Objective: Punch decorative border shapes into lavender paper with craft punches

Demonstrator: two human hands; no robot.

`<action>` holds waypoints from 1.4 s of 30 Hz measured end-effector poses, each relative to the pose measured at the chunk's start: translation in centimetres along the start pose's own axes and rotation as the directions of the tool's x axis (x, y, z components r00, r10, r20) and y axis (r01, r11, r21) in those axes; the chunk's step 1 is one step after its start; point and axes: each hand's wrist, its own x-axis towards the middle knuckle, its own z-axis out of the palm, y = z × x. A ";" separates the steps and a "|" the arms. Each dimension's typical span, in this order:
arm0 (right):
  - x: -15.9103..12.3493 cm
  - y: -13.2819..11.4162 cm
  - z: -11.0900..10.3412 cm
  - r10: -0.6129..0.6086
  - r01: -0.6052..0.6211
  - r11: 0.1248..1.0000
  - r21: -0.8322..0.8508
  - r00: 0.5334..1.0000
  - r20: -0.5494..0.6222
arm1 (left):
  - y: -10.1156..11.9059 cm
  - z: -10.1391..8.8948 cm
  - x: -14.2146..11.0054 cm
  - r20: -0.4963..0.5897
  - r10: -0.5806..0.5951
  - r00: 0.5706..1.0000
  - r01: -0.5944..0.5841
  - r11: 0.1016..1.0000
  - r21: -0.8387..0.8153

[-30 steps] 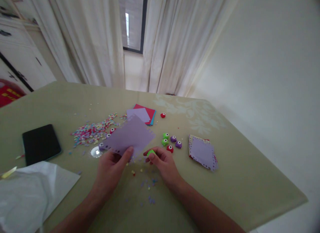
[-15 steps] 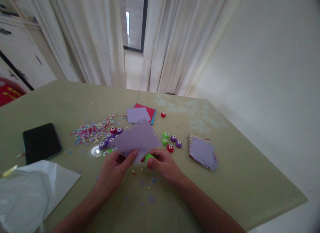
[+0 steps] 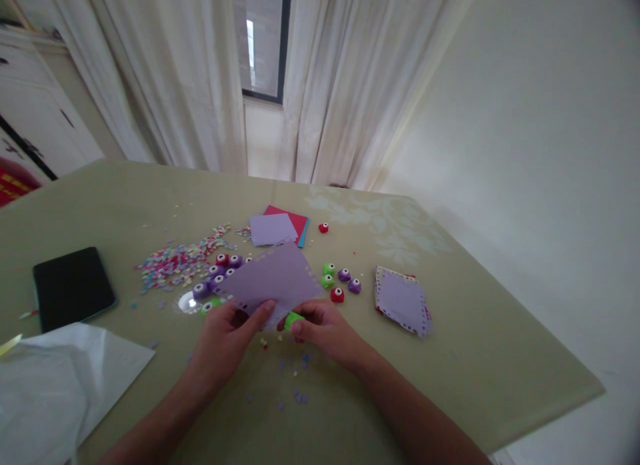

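My left hand (image 3: 225, 338) pinches the lower edge of a light purple sheet of paper (image 3: 275, 275), thumb on top. Small holes run along the sheet's edges. In my right hand (image 3: 327, 332) is a small green paper punch (image 3: 293, 320), gripped by the fingers and thumb at the sheet's near edge. Whether the paper sits inside its slot cannot be made out. Just past the sheet lie several purple punches (image 3: 202, 290) and a green punch (image 3: 209, 306), partly hidden. More punches stand to the right, among them a red punch (image 3: 337, 294).
Colourful confetti (image 3: 175, 262) is heaped at the left, with purple bits (image 3: 299, 397) scattered near me. A stack of hole-edged sheets (image 3: 401, 301) lies right; plain coloured paper (image 3: 273, 229) lies behind. A black tablet (image 3: 74, 286) and a white plastic bag (image 3: 113, 358) occupy the left side.
The whole view has shifted slightly, so the table things appear a little further left. Both hands keep their hold on the sheet and the green punch; the punch has turned slightly.
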 end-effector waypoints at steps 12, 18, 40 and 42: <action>-0.1 0.0 0.0 0.008 -0.008 1.000 0.001 0.999 0.044 | 0.8 0.0 0.1 0.027 0.006 1.000 -0.006 1.000 -0.011; -0.2 -0.4 0.1 -0.036 0.034 0.999 0.040 0.998 0.056 | 0.7 0.2 -0.1 0.051 0.017 0.999 -0.018 1.000 0.025; 0.3 1.6 1.9 0.007 0.044 0.981 0.188 0.965 -0.262 | 0.3 0.5 -0.2 0.038 -0.029 0.999 0.027 0.997 0.066; 0.3 1.5 1.8 -0.005 0.053 0.981 0.184 0.967 -0.254 | 0.1 0.5 -0.2 0.037 -0.012 0.999 0.009 0.996 0.088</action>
